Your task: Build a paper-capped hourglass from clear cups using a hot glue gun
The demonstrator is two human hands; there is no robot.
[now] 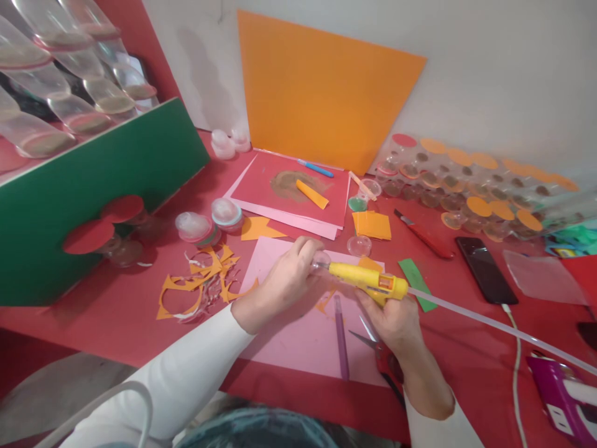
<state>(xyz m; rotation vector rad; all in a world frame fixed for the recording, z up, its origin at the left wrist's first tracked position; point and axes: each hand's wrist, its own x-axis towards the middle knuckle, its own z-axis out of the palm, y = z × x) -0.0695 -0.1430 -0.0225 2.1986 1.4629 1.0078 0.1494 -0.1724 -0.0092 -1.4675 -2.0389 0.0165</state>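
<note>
The left hand (285, 278) has its grip closed around a small clear plastic piece (319, 261), held over the pink sheet (280, 333) at the near middle of the red table (452, 367). The right hand's (397, 323) grip is wrapped around a yellow glue gun (357, 278), its nozzle at the plastic piece; a long glue stick (485, 323) juts from its back toward the right, passing over the end of a green strip (411, 275).

Below the hands, a purple pen (342, 342) lies on the sheet, and scissors (386, 361) lie partly hidden by the right arm. Orange scraps (168, 306) clutter the left, with two cup stacks (198, 231) just beyond. Farther right are orange squares (372, 225), a red cutter (426, 236) and a phone (485, 269) on its cable. A green panel (125, 193) stands far left.
</note>
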